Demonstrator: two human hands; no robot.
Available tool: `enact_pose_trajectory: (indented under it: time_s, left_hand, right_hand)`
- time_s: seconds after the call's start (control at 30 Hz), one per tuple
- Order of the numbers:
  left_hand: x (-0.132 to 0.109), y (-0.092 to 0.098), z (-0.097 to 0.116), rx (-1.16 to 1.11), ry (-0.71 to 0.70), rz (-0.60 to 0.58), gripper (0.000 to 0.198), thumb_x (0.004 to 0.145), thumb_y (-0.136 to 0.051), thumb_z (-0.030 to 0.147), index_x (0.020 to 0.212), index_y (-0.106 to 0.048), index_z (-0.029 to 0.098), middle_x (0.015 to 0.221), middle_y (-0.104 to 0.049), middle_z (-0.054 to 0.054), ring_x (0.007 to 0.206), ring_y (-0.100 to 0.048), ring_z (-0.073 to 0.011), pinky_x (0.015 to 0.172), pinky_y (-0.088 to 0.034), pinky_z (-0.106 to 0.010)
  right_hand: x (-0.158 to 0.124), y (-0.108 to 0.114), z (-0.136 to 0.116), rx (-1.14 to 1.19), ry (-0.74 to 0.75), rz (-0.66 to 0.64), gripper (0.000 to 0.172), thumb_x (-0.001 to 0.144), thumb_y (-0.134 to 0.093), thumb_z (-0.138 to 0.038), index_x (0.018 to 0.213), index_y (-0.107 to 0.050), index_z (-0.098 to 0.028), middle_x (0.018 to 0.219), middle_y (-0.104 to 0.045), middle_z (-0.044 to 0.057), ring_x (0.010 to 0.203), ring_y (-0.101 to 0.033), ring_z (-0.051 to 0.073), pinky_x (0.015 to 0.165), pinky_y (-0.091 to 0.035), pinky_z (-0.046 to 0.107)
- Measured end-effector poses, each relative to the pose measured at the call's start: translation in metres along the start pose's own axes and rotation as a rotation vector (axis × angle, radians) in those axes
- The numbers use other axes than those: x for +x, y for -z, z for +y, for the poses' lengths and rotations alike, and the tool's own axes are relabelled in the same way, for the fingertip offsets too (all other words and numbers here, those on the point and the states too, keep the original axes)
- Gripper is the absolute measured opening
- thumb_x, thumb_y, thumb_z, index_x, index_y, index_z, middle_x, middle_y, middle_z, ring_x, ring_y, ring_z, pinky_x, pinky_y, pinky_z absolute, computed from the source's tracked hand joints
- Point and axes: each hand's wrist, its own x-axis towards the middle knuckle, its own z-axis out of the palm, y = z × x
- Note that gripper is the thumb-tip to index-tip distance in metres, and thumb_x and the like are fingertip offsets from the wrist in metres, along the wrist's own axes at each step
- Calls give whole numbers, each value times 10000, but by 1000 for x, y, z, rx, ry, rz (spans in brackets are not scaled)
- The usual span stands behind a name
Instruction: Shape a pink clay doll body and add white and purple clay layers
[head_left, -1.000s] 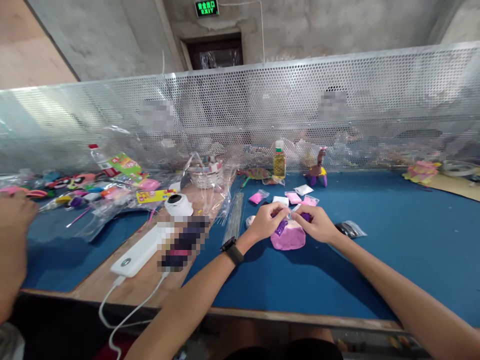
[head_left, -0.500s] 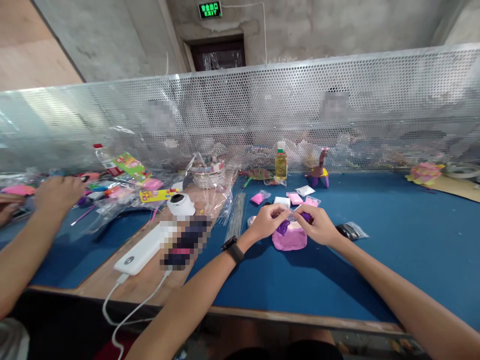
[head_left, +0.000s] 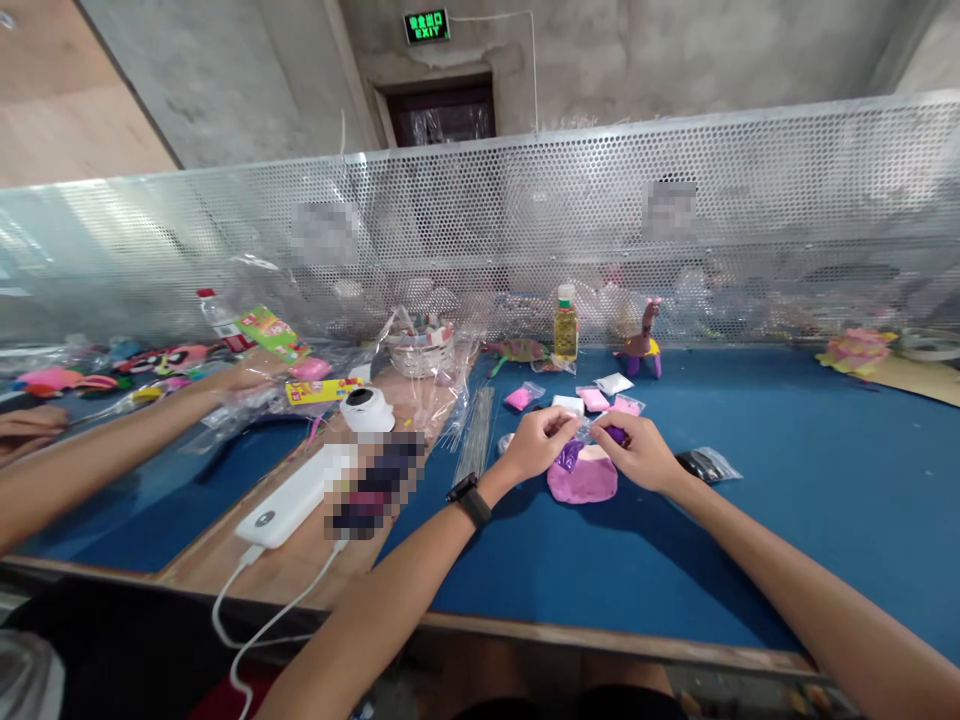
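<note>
Between my two hands is a small clear plastic bag with purple clay [head_left: 568, 457] in it. My left hand [head_left: 538, 442], with a dark watch at the wrist, pinches one side of the bag. My right hand [head_left: 636, 447] grips the other side, and more purple shows by its fingers. Just below them a flattened pink clay piece [head_left: 583, 483] lies on the blue table, with a paler patch at its upper edge. Small packets of pink clay [head_left: 519, 398] and a white packet [head_left: 613, 383] lie beyond my hands.
A bag of black clay [head_left: 705, 466] lies to the right. An oil bottle [head_left: 565, 328] and a clay figure [head_left: 642, 345] stand behind. Thin wires [head_left: 474, 435], a white power bank [head_left: 296, 500] and a basket [head_left: 420, 352] are at left, where a co-worker's arm [head_left: 142, 430] reaches across.
My hands keep nearly the same hold on the bag. The co-worker's arm has moved right and forward, toward the packets by the bottle. The view has shifted slightly.
</note>
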Motion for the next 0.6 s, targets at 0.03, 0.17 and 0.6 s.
enact_pose_trajectory:
  time_s: [0.03,0.17,0.6]
  left_hand:
    - [0,0,0,2,-2,0,334,952,-554,447,839,-642,145,701,-577,-1,632,-474,-113,598,-373,-239]
    - [0,0,0,11,-7,3,327,952,-554,436,822,-628,145,693,-562,2,632,-466,-111,600,-371,-234]
    - [0,1,0,76,-14,0,364,949,-546,466,824,-651,141,717,-612,-17,652,-510,-123,609,-399,-232]
  right_hand:
    - [0,0,0,-4,1,1,272,946,-539,-395,823,-685,-201,791,-718,31,672,-597,172,630,-420,280]
    - [1,0,1,-18,1,2,255,939,-546,-380,825,-688,-201,803,-723,29,683,-606,171,630,-419,275]
    - [1,0,4,-42,4,-8,251,940,-553,-377,840,-709,-209,837,-744,38,723,-641,190,649,-449,282]
